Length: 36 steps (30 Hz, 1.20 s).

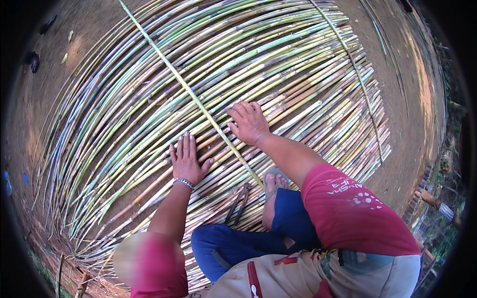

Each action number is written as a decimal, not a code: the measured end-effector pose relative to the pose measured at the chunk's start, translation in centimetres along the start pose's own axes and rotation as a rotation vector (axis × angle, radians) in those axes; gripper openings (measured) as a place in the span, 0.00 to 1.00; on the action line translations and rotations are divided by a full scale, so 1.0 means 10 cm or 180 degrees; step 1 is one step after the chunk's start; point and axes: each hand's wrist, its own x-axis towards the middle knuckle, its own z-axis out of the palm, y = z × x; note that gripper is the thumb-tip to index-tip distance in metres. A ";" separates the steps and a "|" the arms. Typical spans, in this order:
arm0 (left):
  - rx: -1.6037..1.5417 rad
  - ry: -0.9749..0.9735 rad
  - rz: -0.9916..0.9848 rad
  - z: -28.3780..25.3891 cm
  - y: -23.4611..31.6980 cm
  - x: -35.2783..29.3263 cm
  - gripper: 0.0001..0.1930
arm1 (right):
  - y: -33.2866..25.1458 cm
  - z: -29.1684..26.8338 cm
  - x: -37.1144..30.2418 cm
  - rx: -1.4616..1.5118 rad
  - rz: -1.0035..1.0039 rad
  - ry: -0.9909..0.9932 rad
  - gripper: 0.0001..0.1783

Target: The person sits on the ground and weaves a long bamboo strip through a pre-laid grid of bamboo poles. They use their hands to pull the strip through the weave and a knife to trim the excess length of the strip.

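Note:
Long bamboo canes [213,64], green, yellow and purplish, lie side by side in a wide layer on the ground. A pale green crosspiece pole [186,88] runs over them between my two hands. To its left, my left hand [188,161] lies on the canes with fingers stretched and thumb out; its wrist wears a silver chain bracelet [184,183]. On the right side of that pole, my right hand [248,122] rests on the canes, fingers apart and slightly bent. What lies under both palms is hidden. Neither hand visibly grips a cane.
A dark-handled, pincer-like tool [238,203] lies on the canes near my knee. My sandalled foot [273,181] stands by the pole's near end. A thinner crosspiece [352,58] spans the canes' right ends. Loose thin canes [386,42] lie on bare soil [405,99] at the right.

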 end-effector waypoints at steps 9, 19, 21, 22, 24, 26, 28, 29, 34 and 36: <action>-0.0027 0.0167 0.0067 0.07 -0.02 -0.02 0.52 | -0.02 -0.13 0.07 0.0034 0.0083 -0.0271 0.31; -0.0168 0.0549 0.0189 0.18 -0.06 -0.06 0.48 | -0.01 -0.05 0.05 0.0315 0.0254 0.0211 0.33; -0.0178 0.0599 0.0228 0.18 -0.09 -0.06 0.48 | -0.02 -0.03 0.07 0.0301 0.0302 0.0135 0.33; -0.0202 0.0636 0.0231 0.20 -0.09 -0.07 0.49 | -0.03 -0.05 0.07 0.0220 0.0313 0.0096 0.33; -0.0221 0.0631 0.0245 0.19 -0.10 -0.06 0.49 | -0.05 -0.14 0.11 0.0193 0.0366 -0.0092 0.35; -0.0257 0.0715 0.0274 0.21 -0.12 -0.07 0.49 | -0.06 -0.11 0.12 0.0112 0.0405 -0.0081 0.36; -0.0362 0.0718 0.0257 0.18 -0.11 -0.07 0.49 | -0.06 -0.10 0.12 0.0220 0.0478 -0.0172 0.40; -0.0415 0.0720 0.0245 0.16 -0.11 -0.07 0.49 | -0.05 -0.11 0.12 0.0235 0.0528 -0.0178 0.40; -0.0646 0.0963 0.0368 0.16 -0.16 -0.05 0.47 | 0.00 -0.22 0.21 0.0189 0.0466 -0.0254 0.40; -0.0590 0.0897 0.0354 0.19 -0.19 -0.05 0.46 | 0.08 -0.31 0.28 0.0034 0.0099 -0.0010 0.37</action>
